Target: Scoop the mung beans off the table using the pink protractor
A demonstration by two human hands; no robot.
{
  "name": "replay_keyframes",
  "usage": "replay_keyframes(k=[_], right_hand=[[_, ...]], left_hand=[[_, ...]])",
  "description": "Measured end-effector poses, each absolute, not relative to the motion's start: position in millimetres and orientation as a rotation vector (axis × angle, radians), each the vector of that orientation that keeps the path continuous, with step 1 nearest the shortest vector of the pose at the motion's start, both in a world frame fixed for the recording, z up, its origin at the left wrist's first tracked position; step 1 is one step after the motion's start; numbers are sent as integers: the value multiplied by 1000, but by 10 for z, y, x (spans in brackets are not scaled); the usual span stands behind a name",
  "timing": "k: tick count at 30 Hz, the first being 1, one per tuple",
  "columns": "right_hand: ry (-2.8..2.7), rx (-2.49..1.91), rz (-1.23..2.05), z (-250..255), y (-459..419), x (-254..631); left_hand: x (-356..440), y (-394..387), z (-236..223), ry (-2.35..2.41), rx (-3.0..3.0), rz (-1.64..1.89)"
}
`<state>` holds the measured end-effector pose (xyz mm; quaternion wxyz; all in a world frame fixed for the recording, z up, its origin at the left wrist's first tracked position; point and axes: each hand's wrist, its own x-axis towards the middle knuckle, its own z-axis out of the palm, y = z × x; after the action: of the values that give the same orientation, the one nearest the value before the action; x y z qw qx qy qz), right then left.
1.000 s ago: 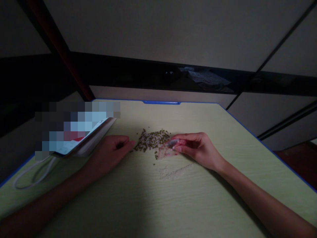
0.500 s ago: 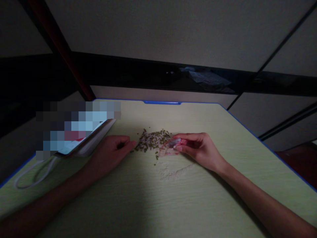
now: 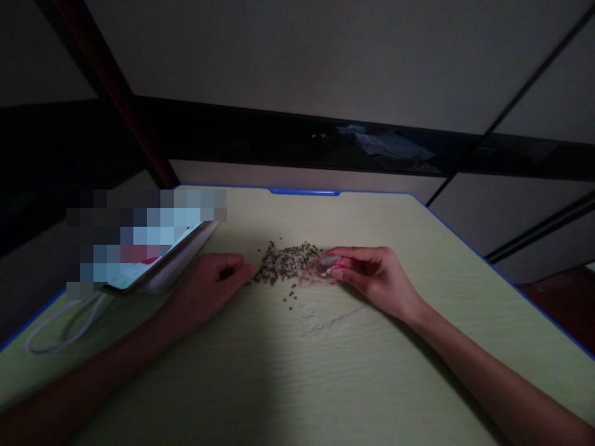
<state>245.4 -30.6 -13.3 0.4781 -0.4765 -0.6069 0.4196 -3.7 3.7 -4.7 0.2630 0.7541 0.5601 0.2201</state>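
A pile of small green beans [image 3: 274, 272] mixed with pale grains lies on the table between my hands. My left hand [image 3: 220, 279] rests at the pile's left edge, fingers curled in and thumb against them, with nothing visible inside. On the right, my right hand [image 3: 367, 269] pinches a small clear plastic bag [image 3: 312, 275] with reddish print between thumb and fingers. The bag's far end lies against the right side of the pile and blurs into it. Several loose beans [image 3: 290, 300] lie just in front.
A thin patch of pale powder or grains [image 3: 330, 323] marks the table [image 3: 353, 384] near my right wrist. At the left, a partly pixelated phone or tablet [image 3: 144, 260] leans on a pale stand, with a white strap [image 3: 60, 347]. Cabinet panels [image 3: 297, 68] stand behind the blue-edged table.
The bag in my right hand has flattened and dipped toward the table at the pile's edge. A few more beans lie loose in front of the pile. My left hand has stayed still.
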Motion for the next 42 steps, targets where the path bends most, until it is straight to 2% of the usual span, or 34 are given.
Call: replay_keyframes(k=[10, 42], right_hand=[[-1531, -1116, 1018, -163, -286, 2366], [-1446, -1028, 1319, -140, -331, 2395]], left_hand=[[-32, 39, -40, 1518, 2033, 604], [-39, 47, -65, 1503, 2044, 615]])
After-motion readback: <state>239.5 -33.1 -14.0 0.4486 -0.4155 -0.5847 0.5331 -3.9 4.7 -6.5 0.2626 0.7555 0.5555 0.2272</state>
